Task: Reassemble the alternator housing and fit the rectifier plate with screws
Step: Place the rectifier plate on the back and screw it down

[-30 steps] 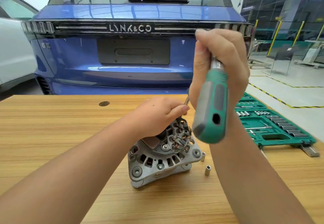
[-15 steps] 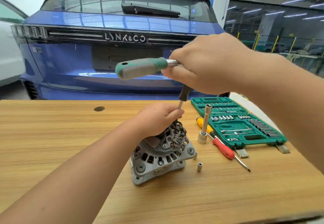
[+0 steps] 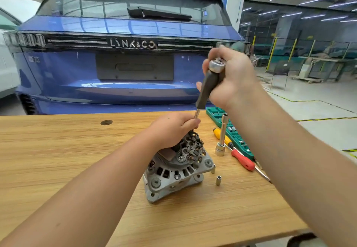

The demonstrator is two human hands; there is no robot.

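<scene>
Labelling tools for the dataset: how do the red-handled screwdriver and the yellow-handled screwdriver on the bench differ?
The red-handled screwdriver lies nearer the person, its whole handle in view; the yellow-handled screwdriver lies farther back, its handle partly hidden behind the upright socket extension. The red one's shaft runs toward the near bench edge, then passes behind the right forearm; the yellow one's shaft runs to the red handle, its tip unseen. Both lie flat on the wooden bench beside the green socket case, untouched.
</scene>
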